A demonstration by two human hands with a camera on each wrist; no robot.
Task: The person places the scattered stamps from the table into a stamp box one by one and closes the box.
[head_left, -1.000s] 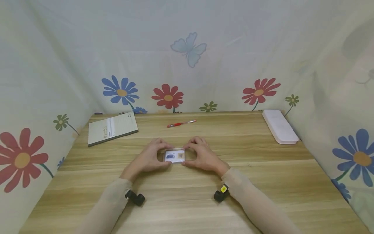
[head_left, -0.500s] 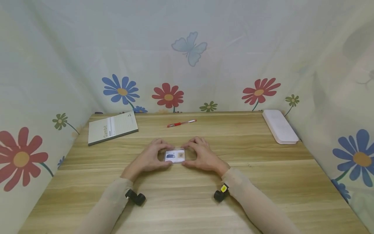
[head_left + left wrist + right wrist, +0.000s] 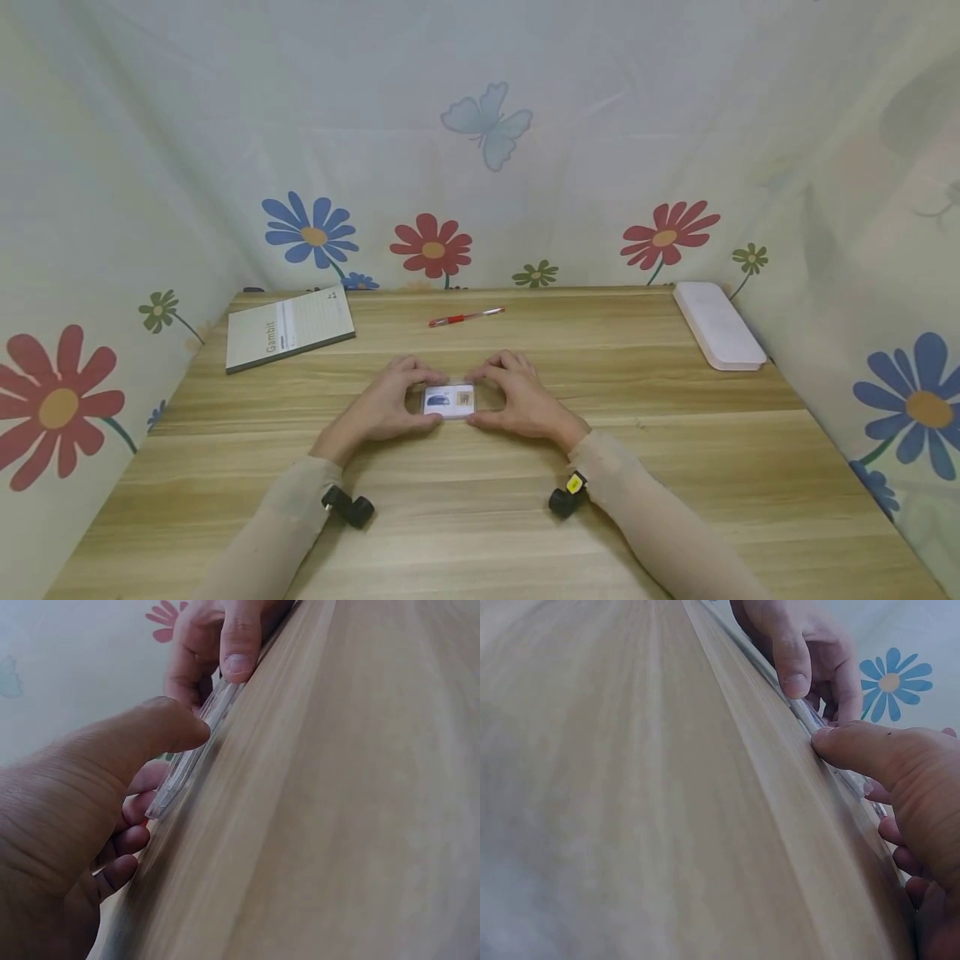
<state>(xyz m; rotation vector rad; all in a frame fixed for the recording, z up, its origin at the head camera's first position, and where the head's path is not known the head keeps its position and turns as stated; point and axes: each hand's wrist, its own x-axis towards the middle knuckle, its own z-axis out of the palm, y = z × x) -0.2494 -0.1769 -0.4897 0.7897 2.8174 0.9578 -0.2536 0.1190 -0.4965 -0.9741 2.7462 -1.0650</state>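
Note:
Near the middle of the table lies a small, flat, clear plastic case (image 3: 448, 402) with a white face, a dark picture and a gold-brown square. My left hand (image 3: 386, 404) pinches its left end between thumb and fingers. At the other end, my right hand (image 3: 521, 402) grips it the same way, thumb on the near edge and fingers on the far one. From the left wrist, the case (image 3: 184, 769) shows edge-on, low over the wood. The right wrist view has the thumb (image 3: 855, 748) at the near edge of the case, which hides part of it.
Beyond the hands lies a red pen (image 3: 467, 317). A notebook marked "Gambit" (image 3: 315, 321) rests at the back left of the wooden table (image 3: 465, 517). At the back right is a pale pink oblong box (image 3: 720, 327). Flower-printed curtains (image 3: 585, 150) enclose the back and sides.

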